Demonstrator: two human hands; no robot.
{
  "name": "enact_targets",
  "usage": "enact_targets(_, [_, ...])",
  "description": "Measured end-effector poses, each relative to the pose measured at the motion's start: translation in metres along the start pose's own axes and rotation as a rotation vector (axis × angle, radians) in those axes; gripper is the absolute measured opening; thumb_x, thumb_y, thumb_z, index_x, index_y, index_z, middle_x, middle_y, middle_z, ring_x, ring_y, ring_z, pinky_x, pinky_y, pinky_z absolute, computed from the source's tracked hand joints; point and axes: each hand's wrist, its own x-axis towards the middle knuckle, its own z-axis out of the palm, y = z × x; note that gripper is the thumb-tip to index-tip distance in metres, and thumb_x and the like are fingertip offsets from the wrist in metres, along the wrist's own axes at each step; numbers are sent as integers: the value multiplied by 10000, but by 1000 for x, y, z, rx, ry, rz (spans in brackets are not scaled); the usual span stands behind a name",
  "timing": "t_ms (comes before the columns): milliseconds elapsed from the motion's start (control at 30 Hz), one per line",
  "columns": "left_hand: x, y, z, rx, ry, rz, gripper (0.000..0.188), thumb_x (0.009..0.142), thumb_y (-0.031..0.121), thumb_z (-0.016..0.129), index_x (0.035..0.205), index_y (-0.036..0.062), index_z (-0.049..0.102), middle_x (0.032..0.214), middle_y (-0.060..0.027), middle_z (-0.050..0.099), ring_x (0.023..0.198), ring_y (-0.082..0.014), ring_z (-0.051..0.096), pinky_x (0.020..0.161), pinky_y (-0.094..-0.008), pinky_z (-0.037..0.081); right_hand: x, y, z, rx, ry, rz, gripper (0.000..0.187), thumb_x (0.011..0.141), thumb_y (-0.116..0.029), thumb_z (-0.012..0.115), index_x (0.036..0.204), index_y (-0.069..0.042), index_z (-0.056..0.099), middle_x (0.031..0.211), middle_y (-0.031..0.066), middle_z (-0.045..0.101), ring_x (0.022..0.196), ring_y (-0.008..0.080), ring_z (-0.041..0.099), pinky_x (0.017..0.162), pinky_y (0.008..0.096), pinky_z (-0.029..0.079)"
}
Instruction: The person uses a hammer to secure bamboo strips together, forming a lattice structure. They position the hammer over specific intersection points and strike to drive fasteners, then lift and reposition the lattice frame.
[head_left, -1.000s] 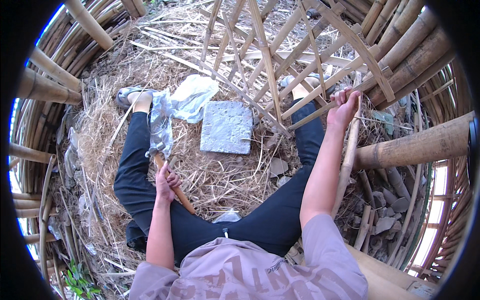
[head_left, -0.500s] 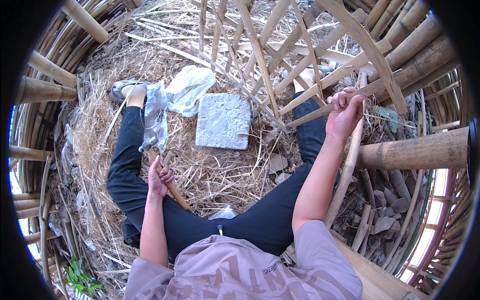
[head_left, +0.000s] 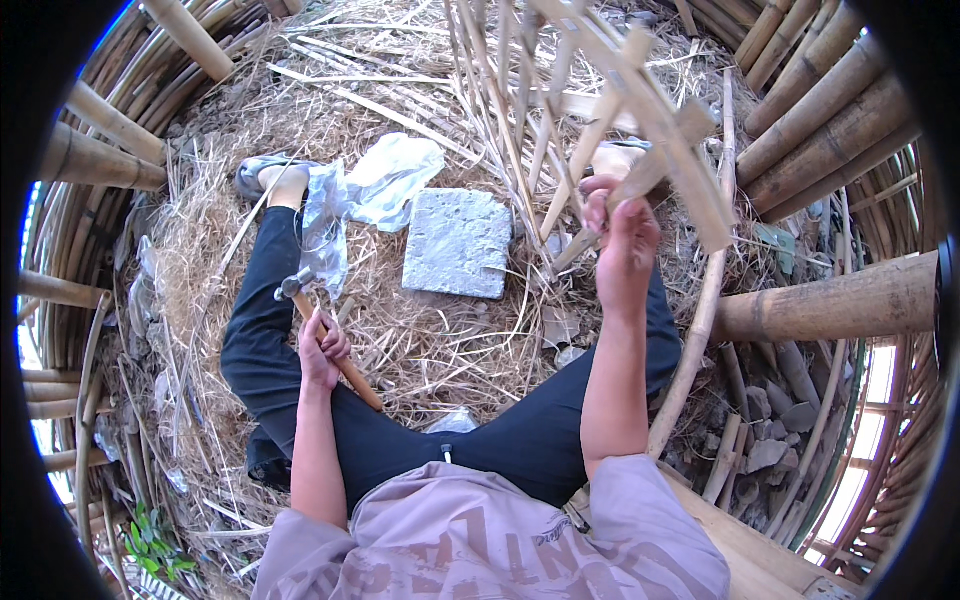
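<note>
My left hand (head_left: 322,352) is closed round the wooden handle of a hammer (head_left: 350,374), its metal head up by a clear plastic bag (head_left: 325,225). My right hand (head_left: 622,228) grips one strip of a bamboo lattice (head_left: 585,135). The lattice is made of crossed split strips and stands tilted above the ground, its top edge strip toward the upper right. Motion blurs its upper part. Between my legs lies a square grey stone block (head_left: 457,243), flat on the straw, just left of the lattice's lower end.
Dry straw and shavings (head_left: 440,345) cover the ground. A thick bamboo pole (head_left: 830,298) juts in from the right. Stones (head_left: 768,450) and bamboo offcuts lie at the lower right, and bamboo walls (head_left: 85,250) curve round both sides. A white plastic bag (head_left: 395,175) lies behind the block.
My right hand has moved left with the lattice, which has swung left and turned, looking narrower. My left hand still holds the hammer in nearly the same place.
</note>
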Motion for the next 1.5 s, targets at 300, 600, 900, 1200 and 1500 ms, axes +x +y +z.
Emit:
enact_targets(300, [-56, 89, 45, 55, 259, 392, 251, 1074, 352, 505, 948, 136, 518, 598, 90, 308, 452, -16, 250, 416, -194, 235, -68, 8, 84, -361, -246, -123, 349, 988, -376, 635, 933, -32, 617, 830, 125, 584, 767, 320, 603, 705, 443, 474])
enact_targets(600, [-60, 116, 27, 6, 260, 434, 186, 1064, 288, 526, 1023, 106, 526, 735, 42, 474, 464, 7, 302, 402, -167, 258, -118, 39, 120, -559, -510, -167, 384, 897, -428, 699, 967, -56, 630, 849, 89, 573, 827, 316, 584, 752, 432, 443])
enact_targets(900, [-17, 48, 29, 156, 477, 342, 337, 903, 282, 790, 1057, 116, 540, 852, 45, 553, 702, -53, 559, 566, -211, 421, -160, 69, 127, -730, -763, -131, 361, 848, -390, 731, 980, -72, 624, 915, 103, 557, 922, 304, 561, 830, 448, 425])
enact_targets(1200, [-36, 36, 9, 371, 448, 277, 412, 843, 101, 827, 1068, 112, 483, 750, 38, 563, 537, -28, 513, 433, -169, 376, -48, 59, 109, -649, -547, 320, 335, 937, -379, 685, 948, -45, 678, 915, 157, 723, 840, 338, 706, 732, 382, 564])
enact_targets(1500, [-20, 18, 6, 305, 521, 250, 375, 849, 89, 822, 962, 144, 468, 703, 46, 552, 479, -17, 466, 392, -177, 352, 31, 239, 74, -1283, -644, -22, 432, 1004, -458, 536, 1144, -63, 642, 1144, 151, 664, 1158, 316, 591, 992, 539, 416])
